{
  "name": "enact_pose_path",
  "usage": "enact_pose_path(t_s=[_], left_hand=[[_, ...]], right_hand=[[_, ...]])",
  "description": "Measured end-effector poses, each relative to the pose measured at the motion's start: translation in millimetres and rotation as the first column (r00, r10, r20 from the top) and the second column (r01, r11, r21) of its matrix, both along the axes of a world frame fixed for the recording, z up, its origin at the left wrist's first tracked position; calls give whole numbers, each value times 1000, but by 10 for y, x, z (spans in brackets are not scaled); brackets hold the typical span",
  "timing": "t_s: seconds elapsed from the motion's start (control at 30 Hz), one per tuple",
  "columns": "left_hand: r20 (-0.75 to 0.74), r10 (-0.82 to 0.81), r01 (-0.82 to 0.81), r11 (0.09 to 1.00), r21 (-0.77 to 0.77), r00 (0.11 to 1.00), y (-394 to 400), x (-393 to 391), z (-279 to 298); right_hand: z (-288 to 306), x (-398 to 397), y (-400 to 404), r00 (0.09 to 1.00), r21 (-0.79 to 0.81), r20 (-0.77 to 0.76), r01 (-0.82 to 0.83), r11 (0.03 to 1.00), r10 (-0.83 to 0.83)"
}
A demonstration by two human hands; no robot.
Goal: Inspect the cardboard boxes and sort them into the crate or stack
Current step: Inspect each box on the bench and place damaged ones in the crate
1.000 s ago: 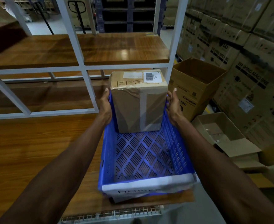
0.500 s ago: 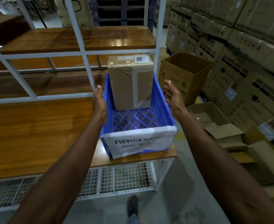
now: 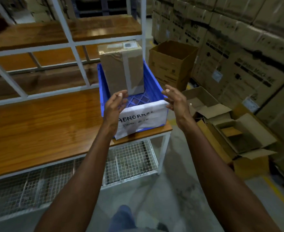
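Observation:
A taped brown cardboard box [image 3: 122, 69] with a barcode label on top stands upright in the far end of a blue plastic crate [image 3: 152, 84]. The crate sits on the right end of a wooden table [image 3: 37, 129] and carries a white paper label reading "ABNORMAL". My left hand [image 3: 115, 106] hovers in front of the crate's near left corner, fingers loosely curled, holding nothing. My right hand [image 3: 175, 102] hangs beside the crate's near right corner, also with relaxed fingers and nothing in it. Neither hand touches the box.
A white metal frame [image 3: 71, 42] with wooden shelves rises behind the table. An open brown carton [image 3: 171, 64] stands right of the crate, several opened cartons [image 3: 230, 131] lie on the floor, and stacked printed boxes [image 3: 246, 47] wall the right. Wire mesh [image 3: 129, 161] sits under the table.
Both hands have let go of the box and drawn back from its sides to the crate's near end. The view has pulled away, showing the label and the floor.

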State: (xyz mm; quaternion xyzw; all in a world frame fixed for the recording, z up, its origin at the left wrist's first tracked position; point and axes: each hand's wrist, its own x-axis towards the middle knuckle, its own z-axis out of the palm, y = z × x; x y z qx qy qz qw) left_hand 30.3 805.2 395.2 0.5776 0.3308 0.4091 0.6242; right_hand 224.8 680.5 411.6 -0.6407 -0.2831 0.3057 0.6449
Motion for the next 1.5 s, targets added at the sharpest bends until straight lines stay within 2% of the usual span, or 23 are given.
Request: enact_pose_path(t_s=[0.13,0.23,0.4,0.5,0.6,0.73,0.83,0.97,1.03,1.13,1.23,1.33,1.5], left_hand=[[72,-158,166,978,-130,985,-107,40,-225],[49,-290,293,927,-233,956,-166,-4,-439],[-44,-502,467,829,-308,864,-275,-300,-954],[-109,-625,537,737,-411,773,-417,-441,-1303],[-110,-746,587,597,-547,657,-683,-502,-1694],[-217,-860,581,478,-659,462,-1282,-708,-2074],[-241,-927,595,370,-714,289,-1855,-927,-2286],[-277,-960,632,236,-738,36,-2597,-1267,-2475],[-302,-952,646,197,-737,-54,-2949,-1401,-2540],[-322,-931,636,145,-758,-171,-3570,-1650,-2646],[-311,-916,619,94,-780,-252,-4199,-1868,-2729],[-313,-901,611,70,-789,-301,-4731,-2024,-2779],[-356,-864,654,42,-756,-355,-5457,-2083,-2746]], right_hand=[[-156,-329,-259,996,-18,14,86,996,-85],[-368,-577,-404,979,-59,-37,198,978,-201],[-919,-1209,-731,864,-174,-203,431,885,-461],[-1296,-1657,-1055,748,-295,-258,541,787,-611],[-1709,-2117,-1488,594,-405,-310,623,669,-742],[-2218,-2876,-2224,386,-546,-361,650,528,-849],[-2492,-3443,-2803,215,-622,-371,665,414,-903],[-2720,-4274,-3550,-29,-684,-370,684,252,-928],[-2751,-4651,-3875,-126,-700,-379,687,195,-917],[-2770,-5262,-4429,-263,-701,-391,706,100,-882],[-2769,-5793,-5013,-373,-696,-391,718,5,-841],[-2766,-6138,-5560,-430,-706,-389,707,-36,-815],[-2745,-6276,-6336,-416,-707,-355,706,-51,-838]])
